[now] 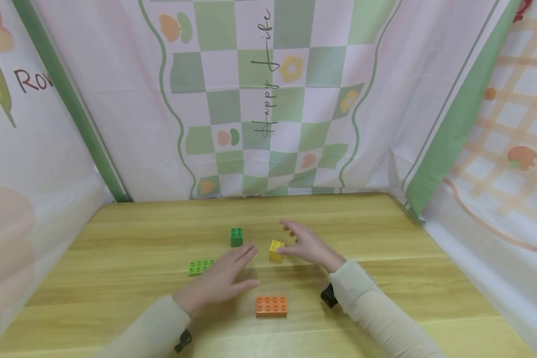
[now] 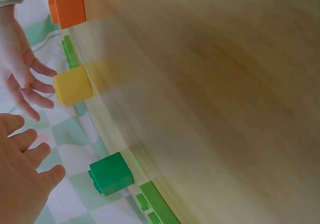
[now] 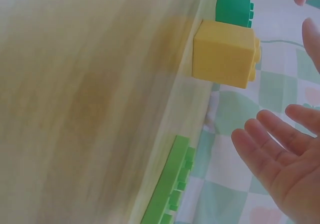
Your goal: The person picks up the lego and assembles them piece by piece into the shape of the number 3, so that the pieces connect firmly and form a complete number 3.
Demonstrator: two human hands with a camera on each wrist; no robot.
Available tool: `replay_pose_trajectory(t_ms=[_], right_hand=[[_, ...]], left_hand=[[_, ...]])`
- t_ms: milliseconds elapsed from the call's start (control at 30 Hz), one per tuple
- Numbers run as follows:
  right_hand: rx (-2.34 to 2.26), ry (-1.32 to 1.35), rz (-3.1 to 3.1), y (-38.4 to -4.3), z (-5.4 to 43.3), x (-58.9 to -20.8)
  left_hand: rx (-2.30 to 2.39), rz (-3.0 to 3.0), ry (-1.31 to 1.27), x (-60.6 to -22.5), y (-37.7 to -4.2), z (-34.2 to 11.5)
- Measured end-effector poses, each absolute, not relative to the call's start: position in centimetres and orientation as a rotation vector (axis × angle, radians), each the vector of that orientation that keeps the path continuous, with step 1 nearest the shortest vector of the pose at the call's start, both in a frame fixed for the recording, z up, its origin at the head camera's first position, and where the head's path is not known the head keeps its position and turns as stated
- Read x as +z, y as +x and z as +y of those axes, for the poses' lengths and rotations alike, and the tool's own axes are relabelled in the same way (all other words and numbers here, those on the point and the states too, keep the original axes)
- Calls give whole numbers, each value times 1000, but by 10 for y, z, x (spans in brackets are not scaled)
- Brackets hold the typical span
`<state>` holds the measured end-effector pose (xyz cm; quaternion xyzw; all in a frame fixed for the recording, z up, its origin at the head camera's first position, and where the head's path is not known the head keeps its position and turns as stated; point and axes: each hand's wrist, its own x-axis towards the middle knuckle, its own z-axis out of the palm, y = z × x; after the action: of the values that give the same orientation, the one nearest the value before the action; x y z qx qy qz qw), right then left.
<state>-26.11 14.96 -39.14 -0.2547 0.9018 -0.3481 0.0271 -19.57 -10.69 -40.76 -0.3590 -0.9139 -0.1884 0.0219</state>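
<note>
My left hand [image 1: 225,276] is over the table with fingers extended and thumb apart, holding nothing. Part of a light green flat brick [image 1: 199,268] lies behind it, and a dark green brick [image 1: 236,237] stands just beyond its fingertips. Over to the right, my right hand [image 1: 311,247] has its fingers spread around air. Its thumb overlaps a small yellow brick [image 1: 275,252] in the head view; the right wrist view shows the fingers apart from that yellow brick [image 3: 223,54]. Nearer me lies an orange eight-stud brick [image 1: 271,307], between the two forearms.
A second light green flat brick [image 3: 167,186] lies by the right hand, hidden in the head view. The wooden table [image 1: 138,228] ends at a checked cloth [image 1: 291,109] behind, with cloth hanging on both sides. Black wrist straps show beneath the sleeves.
</note>
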Motion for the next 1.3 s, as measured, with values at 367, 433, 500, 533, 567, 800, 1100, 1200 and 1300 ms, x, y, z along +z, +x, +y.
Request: replay_pose_trajectory(t_ms=[367, 433, 500, 533, 567, 800, 1100, 1200, 1300], right_hand=[[-1086, -811, 2744, -260, 151, -394], [-1100, -812, 2732, -261, 151, -395], [-1105, -815, 2730, -261, 151, -396], [-1105, -818, 2729, -261, 151, -397], [-1109, -818, 2725, -262, 151, -398], [-1169, -813, 2682, -264, 151, -401], [-1184, -748, 2641, -262, 150, -404], [-1191, -715, 2625, -262, 149, -406], [-1185, -694, 2624, -262, 149, -407]], left_hand=[[-700, -2910, -1111, -408, -187, -106], [-749, -2935, -1107, -409, -184, -106], [-788, -2958, -1103, -409, -182, -105], [-801, -2964, -1100, -409, -181, -105], [-810, -2969, -1100, -410, -180, -104], [-855, -2983, -1166, -417, -176, -102], [-836, -2962, -1171, -425, -172, -101], [-822, -2954, -1177, -426, -170, -101], [-788, -2945, -1195, -427, -170, -101]])
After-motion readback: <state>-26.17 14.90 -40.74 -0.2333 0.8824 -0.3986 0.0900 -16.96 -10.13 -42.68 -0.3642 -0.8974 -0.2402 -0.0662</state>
